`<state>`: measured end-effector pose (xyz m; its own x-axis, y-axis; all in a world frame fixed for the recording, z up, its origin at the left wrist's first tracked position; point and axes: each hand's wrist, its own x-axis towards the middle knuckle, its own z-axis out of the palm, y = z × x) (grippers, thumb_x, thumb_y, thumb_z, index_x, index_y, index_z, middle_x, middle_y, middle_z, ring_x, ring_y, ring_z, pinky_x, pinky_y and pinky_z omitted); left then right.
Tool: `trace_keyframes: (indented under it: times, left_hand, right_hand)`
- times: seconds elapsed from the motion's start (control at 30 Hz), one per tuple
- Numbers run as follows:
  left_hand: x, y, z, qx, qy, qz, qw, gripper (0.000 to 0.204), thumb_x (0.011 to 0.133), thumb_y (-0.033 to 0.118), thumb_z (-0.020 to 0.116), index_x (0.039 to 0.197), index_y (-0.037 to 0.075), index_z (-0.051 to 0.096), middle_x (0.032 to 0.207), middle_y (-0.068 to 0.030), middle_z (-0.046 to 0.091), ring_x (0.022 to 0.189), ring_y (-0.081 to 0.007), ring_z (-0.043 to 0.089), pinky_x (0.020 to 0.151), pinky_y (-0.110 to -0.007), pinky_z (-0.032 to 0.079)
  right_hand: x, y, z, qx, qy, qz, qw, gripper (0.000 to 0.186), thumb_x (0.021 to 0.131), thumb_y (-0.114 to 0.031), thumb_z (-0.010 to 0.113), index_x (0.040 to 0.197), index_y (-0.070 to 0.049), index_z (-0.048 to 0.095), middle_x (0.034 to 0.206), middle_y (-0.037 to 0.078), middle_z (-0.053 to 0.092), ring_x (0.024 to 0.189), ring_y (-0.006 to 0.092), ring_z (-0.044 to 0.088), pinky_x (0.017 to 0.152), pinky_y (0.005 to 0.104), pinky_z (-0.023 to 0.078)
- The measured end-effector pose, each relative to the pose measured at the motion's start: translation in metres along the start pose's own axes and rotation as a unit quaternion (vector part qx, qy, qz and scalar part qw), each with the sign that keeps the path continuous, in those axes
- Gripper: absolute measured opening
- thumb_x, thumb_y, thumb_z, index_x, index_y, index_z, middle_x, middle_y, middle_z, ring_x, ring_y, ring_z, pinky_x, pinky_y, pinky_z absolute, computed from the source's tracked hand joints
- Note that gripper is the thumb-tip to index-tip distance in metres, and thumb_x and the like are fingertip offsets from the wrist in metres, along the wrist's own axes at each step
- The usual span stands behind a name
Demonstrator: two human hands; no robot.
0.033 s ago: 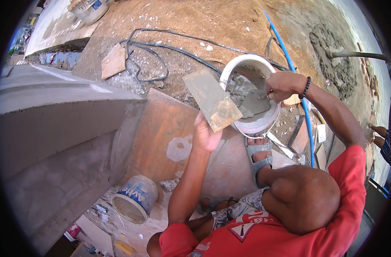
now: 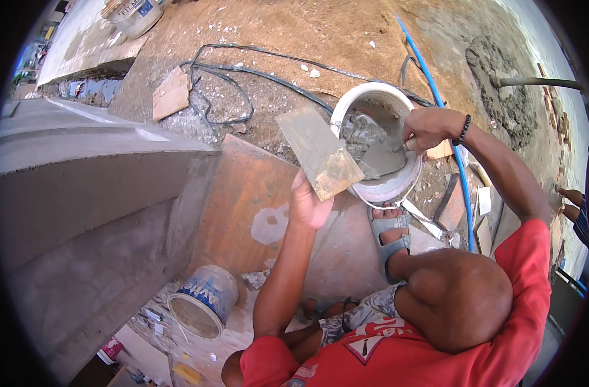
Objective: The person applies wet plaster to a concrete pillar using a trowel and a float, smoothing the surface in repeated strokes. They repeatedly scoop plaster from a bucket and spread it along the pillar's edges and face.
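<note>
Left hand (image 2: 311,208) holds a board (image 2: 310,145); right hand (image 2: 431,128) grips a handle (image 2: 410,144) over a bucket (image 2: 354,95).

A grey, stained rectangular board (image 2: 312,144) slants just beside a white bucket (image 2: 372,88) holding wet mortar (image 2: 367,138).

Left forearm (image 2: 284,280) slanting up from six o'clock to the centre, left hand (image 2: 312,205) there, palm up, thumb (image 2: 300,179) at twelve, now the right elbow (image 2: 534,205) bent at three, right forearm (image 2: 499,164) angling toward ten, right hand (image 2: 430,129) curled tight at two o'clock.
</note>
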<state>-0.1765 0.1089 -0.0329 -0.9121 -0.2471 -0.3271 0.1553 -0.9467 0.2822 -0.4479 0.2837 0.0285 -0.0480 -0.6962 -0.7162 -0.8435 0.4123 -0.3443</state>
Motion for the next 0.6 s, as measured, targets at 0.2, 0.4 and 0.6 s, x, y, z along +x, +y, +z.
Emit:
trace_keyframes:
  times: [0.2, 0.4, 0.6]
  left_hand:
    - [-0.009, 0.021, -0.02, -0.101, 0.0, -0.048, 0.994, 0.043, 0.1, 0.025, 0.044, 0.135, 0.0, 0.052, 0.135, -0.0158, 0.058, 0.121, -0.0323, 0.057, 0.107, -0.05, 0.043]
    - [-0.012, 0.025, -0.013, -0.151, -0.041, -0.107, 0.982, 0.048, 0.1, 0.032, 0.041, 0.134, 0.0, 0.053, 0.132, -0.0163, 0.06, 0.12, -0.0324, 0.059, 0.103, -0.05, 0.045]
    - [-0.024, 0.019, -0.002, -0.157, -0.11, -0.13, 0.973, 0.051, 0.097, 0.033, 0.041, 0.135, 0.001, 0.053, 0.132, -0.018, 0.059, 0.119, -0.0352, 0.059, 0.103, -0.051, 0.046]
  right_hand:
    - [-0.064, 0.004, 0.003, 0.356, 0.038, 0.074, 0.931, 0.035, 0.069, -0.012, 0.071, 0.102, 0.0, 0.07, 0.073, 0.003, 0.065, 0.064, 0.0105, 0.058, 0.058, 0.0281, 0.047]
    - [-0.103, -0.003, 0.015, 0.448, 0.212, 0.042, 0.868, 0.04, 0.074, -0.022, 0.064, 0.107, 0.002, 0.065, 0.078, 0.002, 0.061, 0.07, 0.0109, 0.058, 0.061, 0.0268, 0.048]
    - [-0.099, -0.021, 0.007, 0.429, 0.344, -0.103, 0.829, 0.041, 0.079, -0.019, 0.072, 0.114, 0.0, 0.062, 0.103, 0.008, 0.062, 0.091, 0.0171, 0.059, 0.081, 0.031, 0.047]
